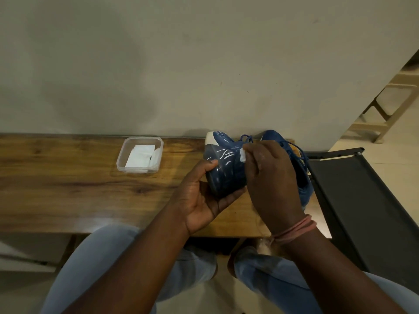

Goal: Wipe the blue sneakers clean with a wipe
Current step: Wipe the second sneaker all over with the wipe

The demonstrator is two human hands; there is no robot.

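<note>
Plain off-white wall (181, 64) backed a wooden table (68, 189) that ran across the view. Well to the left of both hands sat a clear plastic container (140, 154) with folded white wipes (140, 156) inside. The left hand (201, 200) cupped a blue sneaker (224, 168) from below, thumb curled onto its dark sole and fingers wrapped under the heel end, holding it raised above the table with the sole turned toward the camera. The right hand (269, 180), just right of the left and touching that shoe, had its fingers bunched around a small white wipe (242, 155), pressed to the sole's edge near the laces. Behind the right hand, the second blue sneaker (303, 184) lay on the table by the wall. A pink band (297, 230) circled the right wrist. Right of the hands stood a dark chair (362, 200).
</note>
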